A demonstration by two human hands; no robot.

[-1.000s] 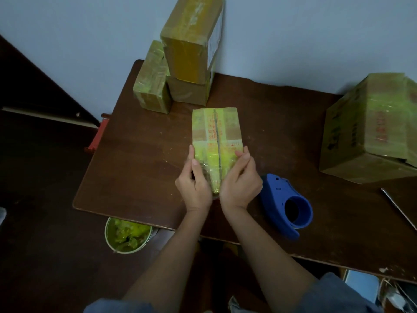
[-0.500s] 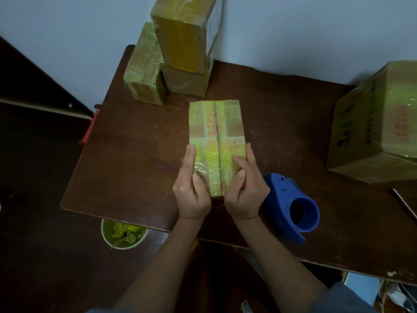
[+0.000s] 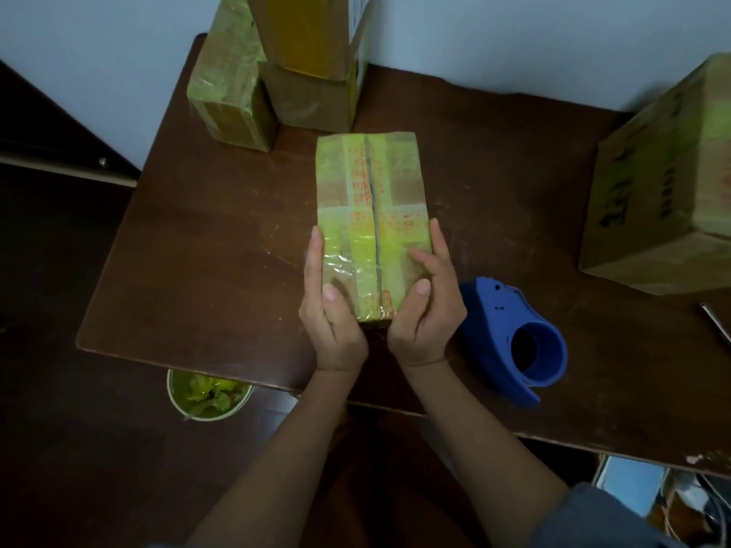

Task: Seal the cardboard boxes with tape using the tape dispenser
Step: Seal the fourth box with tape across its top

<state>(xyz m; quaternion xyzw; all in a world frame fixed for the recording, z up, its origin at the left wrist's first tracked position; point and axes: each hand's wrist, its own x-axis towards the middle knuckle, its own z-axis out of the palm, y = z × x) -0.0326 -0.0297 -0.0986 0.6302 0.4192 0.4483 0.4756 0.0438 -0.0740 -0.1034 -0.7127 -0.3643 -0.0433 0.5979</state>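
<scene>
A small cardboard box [image 3: 370, 199] wrapped in yellowish tape lies lengthwise in the middle of the brown table [image 3: 205, 247], its centre seam facing up. My left hand [image 3: 330, 310] holds its near left side, fingers along the edge and thumb on top. My right hand [image 3: 427, 306] holds the near right side in the same way, thumb on the near corner. The blue tape dispenser [image 3: 510, 342] lies on the table just right of my right hand, untouched.
Three taped boxes [image 3: 285, 69] are stacked at the back left against the wall. A large box [image 3: 668, 183] stands at the right edge. A thin metal rod [image 3: 716, 326] lies near it. A green bucket [image 3: 207, 393] with scraps sits below the table's front edge.
Both hands slid from pressing on the box's top near end to holding its two sides. The view has moved closer to the table.
</scene>
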